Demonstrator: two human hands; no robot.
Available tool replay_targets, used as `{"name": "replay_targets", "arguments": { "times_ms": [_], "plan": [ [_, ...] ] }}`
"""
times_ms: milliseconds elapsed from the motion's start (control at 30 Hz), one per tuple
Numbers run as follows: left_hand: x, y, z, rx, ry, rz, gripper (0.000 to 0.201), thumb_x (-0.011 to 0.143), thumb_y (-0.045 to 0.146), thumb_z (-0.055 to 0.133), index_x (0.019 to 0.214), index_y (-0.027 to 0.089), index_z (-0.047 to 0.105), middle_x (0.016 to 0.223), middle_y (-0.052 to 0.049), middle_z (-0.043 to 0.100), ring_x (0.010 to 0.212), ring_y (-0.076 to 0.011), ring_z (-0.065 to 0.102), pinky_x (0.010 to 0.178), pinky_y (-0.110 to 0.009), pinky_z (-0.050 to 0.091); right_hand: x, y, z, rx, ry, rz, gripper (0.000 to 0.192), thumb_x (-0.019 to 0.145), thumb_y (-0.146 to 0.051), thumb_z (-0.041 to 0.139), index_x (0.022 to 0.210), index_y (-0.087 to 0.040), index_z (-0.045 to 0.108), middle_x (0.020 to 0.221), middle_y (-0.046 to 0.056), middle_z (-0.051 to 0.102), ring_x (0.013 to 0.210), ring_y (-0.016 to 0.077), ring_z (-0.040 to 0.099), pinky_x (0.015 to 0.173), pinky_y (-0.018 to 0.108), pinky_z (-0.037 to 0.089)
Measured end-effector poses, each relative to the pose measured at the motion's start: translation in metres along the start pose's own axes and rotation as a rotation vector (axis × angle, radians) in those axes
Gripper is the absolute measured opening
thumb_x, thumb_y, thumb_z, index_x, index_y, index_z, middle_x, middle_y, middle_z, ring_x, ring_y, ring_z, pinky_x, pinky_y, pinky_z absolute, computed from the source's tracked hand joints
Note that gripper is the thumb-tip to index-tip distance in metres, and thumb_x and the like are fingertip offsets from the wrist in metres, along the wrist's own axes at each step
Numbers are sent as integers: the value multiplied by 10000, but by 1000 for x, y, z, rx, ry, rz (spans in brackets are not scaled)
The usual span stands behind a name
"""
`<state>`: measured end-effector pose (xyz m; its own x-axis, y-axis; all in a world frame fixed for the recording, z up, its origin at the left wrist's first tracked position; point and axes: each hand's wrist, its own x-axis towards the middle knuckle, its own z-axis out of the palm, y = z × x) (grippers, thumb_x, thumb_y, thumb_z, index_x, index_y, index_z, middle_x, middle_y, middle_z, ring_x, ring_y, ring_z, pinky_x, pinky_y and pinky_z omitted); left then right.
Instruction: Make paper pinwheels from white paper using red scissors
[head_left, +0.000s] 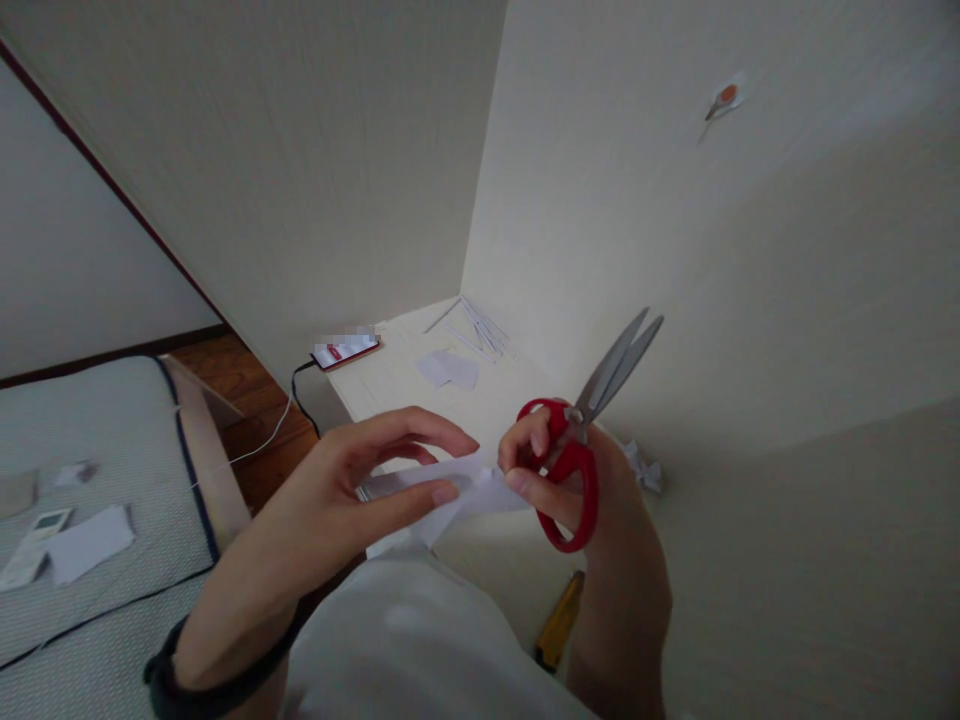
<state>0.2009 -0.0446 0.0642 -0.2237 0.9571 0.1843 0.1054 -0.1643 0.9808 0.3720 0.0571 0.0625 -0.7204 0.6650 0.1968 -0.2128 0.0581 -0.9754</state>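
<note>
A strip of folded white paper [469, 490] is stretched between both hands, close to my body. My left hand [375, 480] grips its left part, the thumb on the near face and the fingers behind and above. My right hand [544, 465] pinches the paper's right end between thumb and fingertip. Red-handled scissors [581, 425] hang on that same hand, fingers through the loops, with the blades pointing up and right and slightly apart. The blades are away from the paper.
On the white table [390, 385] lie cut paper pieces [448, 368], thin paper strips [484, 330] and a plugged-in phone [345, 350]. Crumpled paper [643, 468] sits by the right wall. A yellow tool [559, 625] lies below my right arm. A mattress [142, 420] with papers stands left.
</note>
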Motion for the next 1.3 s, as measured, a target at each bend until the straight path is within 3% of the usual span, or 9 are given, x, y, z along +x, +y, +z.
{"name": "replay_targets", "arguments": {
  "times_ms": [200, 367, 500, 700, 1033, 1300],
  "plan": [
    [12, 8, 0, -136, -276, -71, 148, 752, 113, 731, 861, 211, 756, 806, -4, 728, 739, -107, 634, 689, -168, 498, 8, 6, -3, 272, -182, 114, 306, 657, -43, 731, 727, -221, 492, 694, -54, 638, 611, 92, 581, 570, 202, 453],
    [14, 2, 2, -302, -368, -122, 132, 762, 103, 726, 840, 202, 765, 752, 1, 708, 678, -82, 611, 646, -139, 491, 10, 12, -5, 341, -256, 165, 317, 636, -48, 765, 734, -217, 515, 707, -43, 646, 638, 102, 604, 579, 203, 472],
    [12, 0, 3, -411, -339, -185, 119, 750, 92, 739, 795, 199, 768, 689, 15, 697, 623, -63, 606, 583, -105, 477, 10, 13, -5, 346, -265, 170, 308, 639, -58, 767, 717, -210, 511, 708, -33, 654, 638, 99, 605, 555, 191, 467],
    [10, 2, 6, -472, -292, -246, 196, 749, 7, 705, 751, 196, 761, 694, 35, 717, 635, -31, 633, 618, -62, 476, 11, 11, -3, 334, -265, 141, 312, 648, -44, 744, 710, -210, 487, 666, -59, 638, 553, 74, 560, 521, 183, 445],
    [8, 11, 9, -242, -187, -159, 170, 742, 35, 681, 677, 184, 729, 608, 49, 662, 581, -39, 577, 581, -84, 458, 7, 7, 0, 193, -208, 93, 325, 692, -130, 751, 748, -240, 451, 676, -59, 606, 586, 107, 551, 543, 233, 448],
    [2, 14, 10, -83, -67, -99, 108, 753, 105, 688, 683, 186, 706, 635, 28, 662, 601, -77, 585, 556, -129, 453, -3, -5, 9, 24, 17, -41, 309, 688, -8, 669, 729, -232, 459, 726, -67, 646, 568, 80, 508, 534, 207, 427]
  ]
}}
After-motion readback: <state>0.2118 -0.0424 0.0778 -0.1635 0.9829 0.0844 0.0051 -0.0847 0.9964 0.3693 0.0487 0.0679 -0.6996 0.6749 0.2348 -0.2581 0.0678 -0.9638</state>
